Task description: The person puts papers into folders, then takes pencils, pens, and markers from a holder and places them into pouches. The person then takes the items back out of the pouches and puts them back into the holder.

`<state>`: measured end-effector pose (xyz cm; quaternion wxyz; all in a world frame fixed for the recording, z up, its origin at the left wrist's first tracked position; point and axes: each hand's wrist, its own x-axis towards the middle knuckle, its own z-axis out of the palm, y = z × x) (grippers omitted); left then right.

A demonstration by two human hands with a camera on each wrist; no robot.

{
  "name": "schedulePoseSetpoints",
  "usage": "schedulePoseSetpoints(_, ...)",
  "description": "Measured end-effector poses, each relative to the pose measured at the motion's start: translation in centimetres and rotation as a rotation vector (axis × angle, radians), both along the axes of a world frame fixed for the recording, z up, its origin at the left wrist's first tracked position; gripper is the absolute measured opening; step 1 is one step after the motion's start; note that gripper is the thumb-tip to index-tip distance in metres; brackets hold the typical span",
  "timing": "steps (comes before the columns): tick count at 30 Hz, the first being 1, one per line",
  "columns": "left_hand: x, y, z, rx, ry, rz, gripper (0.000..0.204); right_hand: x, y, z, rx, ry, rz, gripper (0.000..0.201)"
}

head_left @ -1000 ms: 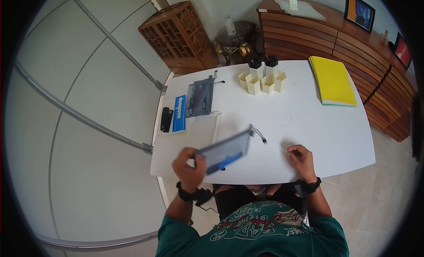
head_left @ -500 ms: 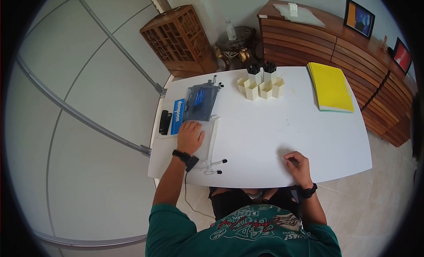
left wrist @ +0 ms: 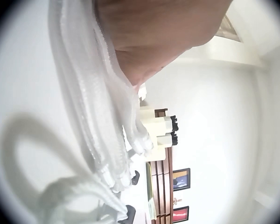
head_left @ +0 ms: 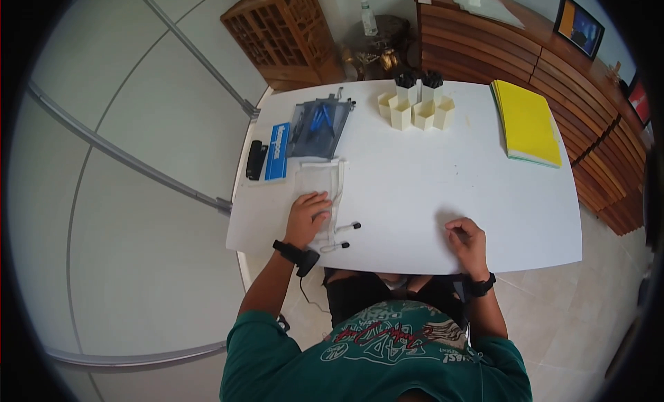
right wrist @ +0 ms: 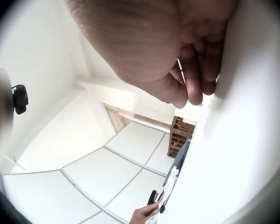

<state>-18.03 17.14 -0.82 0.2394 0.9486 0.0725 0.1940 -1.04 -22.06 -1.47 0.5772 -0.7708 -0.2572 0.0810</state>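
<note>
My left hand [head_left: 308,219] rests on a clear zip pouch [head_left: 319,179] at the table's left, fingers stretched across it. White zipper edging runs down the pouch's right side, and two cords with black ends lie at its near end. In the left wrist view the pouch's white fabric [left wrist: 86,93] bunches under the palm. Beyond it lie stacked grey zip pouches [head_left: 311,143], with blue pens [head_left: 321,117] showing through the top one. Near the front edge, my right hand [head_left: 467,244] rests on the table, fingers loosely curled and holding nothing.
Left of the pouches lie a blue notebook [head_left: 277,152] and a black stapler [head_left: 256,160]. Cream hexagonal pen holders [head_left: 401,115], two with black-topped contents, stand at the back. Yellow folders [head_left: 529,125] lie at the back right of the white table [head_left: 401,201].
The left hand carried a grey pouch with blue contents to the stack and let go of it. It then came back onto the clear pouch. The right hand stayed in place.
</note>
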Motion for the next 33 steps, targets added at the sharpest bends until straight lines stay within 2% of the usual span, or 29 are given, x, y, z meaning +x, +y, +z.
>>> schedulePoseSetpoints(5,-0.6,-1.3,0.3,0.027,-0.052,0.055,0.019,-0.1,-0.1,-0.3,0.037,0.017,0.003,0.016)
schedulePoseSetpoints(7,-0.7,-3.0,2.0,0.053,-0.067,0.073,0.016,-0.1,-0.3,-0.2,0.025,0.014,0.009,0.016)
schedulePoseSetpoints(9,-0.7,-5.4,4.2,0.080,-0.265,0.163,0.012,-0.2,-0.4,-0.3,0.032,0.041,0.041,0.018)
schedulePoseSetpoints(10,-0.6,-6.8,4.9,0.071,-0.268,0.162,0.012,-0.4,-0.3,0.2,0.024,0.037,0.040,0.018)
schedulePoseSetpoints(12,0.0,-9.7,5.9,-0.275,-0.362,0.178,0.011,-1.0,0.4,2.2,0.085,-0.161,0.144,0.020)
schedulePoseSetpoints(16,1.9,-15.5,6.1,-0.530,-0.476,0.029,0.014,-2.4,2.9,6.6,0.211,-0.360,0.423,0.027)
schedulePoseSetpoints(17,2.4,-16.8,5.8,-0.550,-0.491,0.020,0.014,-2.3,3.4,7.2,0.182,-0.415,0.466,0.035)
schedulePoseSetpoints(19,3.0,-18.7,5.4,-0.851,-0.476,-0.007,0.014,-2.1,3.7,7.7,-0.019,-0.337,0.523,0.046)
schedulePoseSetpoints(20,3.3,-19.1,4.5,-0.880,-0.449,-0.067,0.018,-1.9,3.8,7.9,-0.036,-0.346,0.527,0.046)
schedulePoseSetpoints(21,3.8,-19.0,3.9,-0.892,-0.464,-0.065,0.018,-1.7,3.8,8.2,-0.003,-0.247,0.581,0.051)
schedulePoseSetpoints(22,4.1,-18.7,3.4,-0.835,-0.406,-0.161,0.021,-1.3,3.9,8.4,0.029,-0.147,0.635,0.056)
schedulePoseSetpoints(23,4.3,-18.3,2.9,-0.776,-0.346,-0.253,0.024,-1.0,3.9,8.4,0.013,-0.154,0.644,0.056)
schedulePoseSetpoints(24,4.6,-17.8,2.6,-0.756,-0.287,-0.330,0.039,-0.8,3.8,8.0,0.022,-0.180,0.670,0.058)
schedulePoseSetpoints(25,4.8,-17.8,3.2,-0.766,-0.301,-0.325,0.039,-0.5,3.7,7.4,0.031,-0.203,0.696,0.060)
schedulePoseSetpoints(27,4.9,-17.9,4.2,-0.792,-0.121,-0.349,0.055,0.1,3.0,5.7,-0.031,-0.151,0.766,0.061)
schedulePoseSetpoints(28,5.0,-17.6,3.5,-0.679,-0.106,-0.357,0.066,0.3,2.9,5.3,-0.037,-0.103,0.787,0.061)
schedulePoseSetpoints(29,5.1,-17.5,3.4,-0.688,-0.119,-0.350,0.066,0.5,2.8,4.8,-0.042,-0.055,0.806,0.060)
schedulePoseSetpoints(30,5.1,-17.5,3.4,-0.549,-0.148,-0.352,0.066,0.8,2.5,4.3,-0.018,0.103,0.826,0.062)
schedulePoseSetpoints(31,5.2,-17.4,3.3,-0.410,-0.174,-0.350,0.065,0.9,2.1,4.0,-0.032,0.102,0.834,0.062)
schedulePoseSetpoints(32,5.3,-17.7,3.1,-0.468,-0.208,-0.321,0.050,1.0,1.8,3.8,-0.051,0.128,0.843,0.062)
schedulePoseSetpoints(33,5.4,-17.5,2.1,-0.480,-0.216,-0.315,0.050,1.2,1.9,3.9,-0.070,0.155,0.850,0.063)
